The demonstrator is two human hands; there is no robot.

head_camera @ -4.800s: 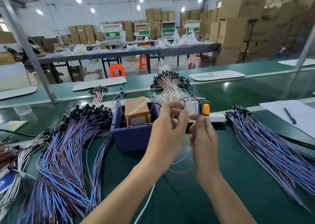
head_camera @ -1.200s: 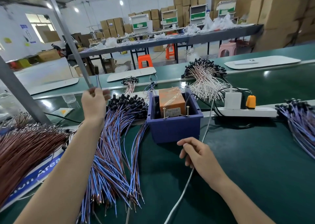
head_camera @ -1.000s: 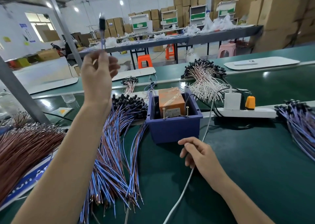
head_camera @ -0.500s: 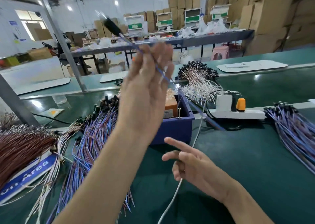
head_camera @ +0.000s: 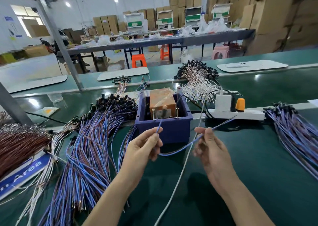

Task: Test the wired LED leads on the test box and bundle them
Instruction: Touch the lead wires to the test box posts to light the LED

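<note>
Pinching one blue lead between thumb and forefinger, the left grip holds it near the end pointing up at the test box. The right grip pinches it farther along, its tail reaching toward the power strip. Likely trouble: slack sagging between the two lets an end miss the contact posts or snag the white cable.

The left hand is now lower, at 6 o'clock of the box, no more raised before it. The right hand leaves the table and pinches the lead too, at 3 o'clock of the left; the lead sags between them.
</note>
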